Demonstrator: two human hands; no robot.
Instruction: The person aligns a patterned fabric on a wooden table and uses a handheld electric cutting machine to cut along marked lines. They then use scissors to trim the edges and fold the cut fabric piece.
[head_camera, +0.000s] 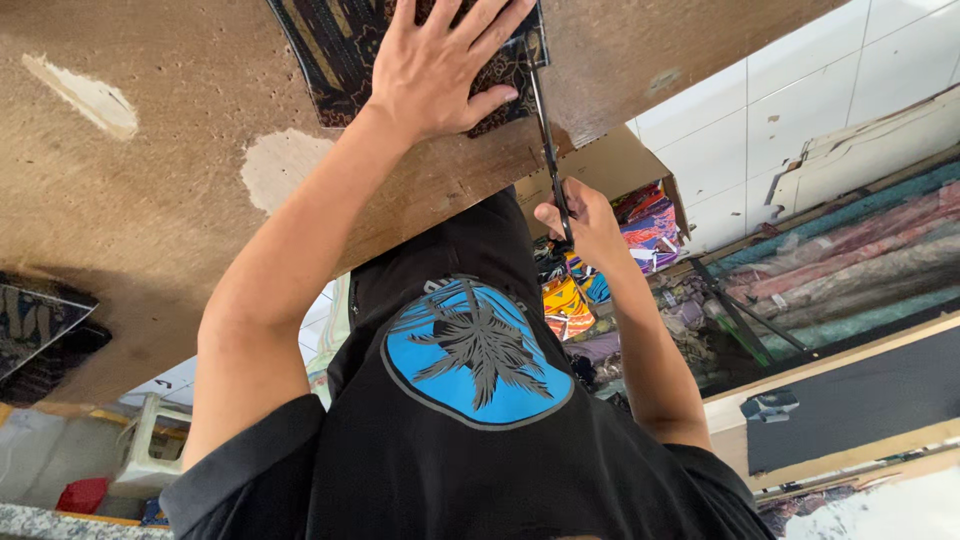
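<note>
Left hand (440, 70) lies flat, fingers spread, pinning the dark patterned fabric (330, 50) to the wooden table (150, 200) while right hand (585, 220) grips the scissors (545, 130).

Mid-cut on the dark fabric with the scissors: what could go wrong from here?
1. The left hand presses flat on the fabric right beside the scissors; its fingers could get nicked.
2. The fabric may shift on the board, skewing the cut.

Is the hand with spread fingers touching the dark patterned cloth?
Touching. The head view shows the left hand pressed flat on the dark patterned cloth, palm and fingers covering it, no gap.
</note>
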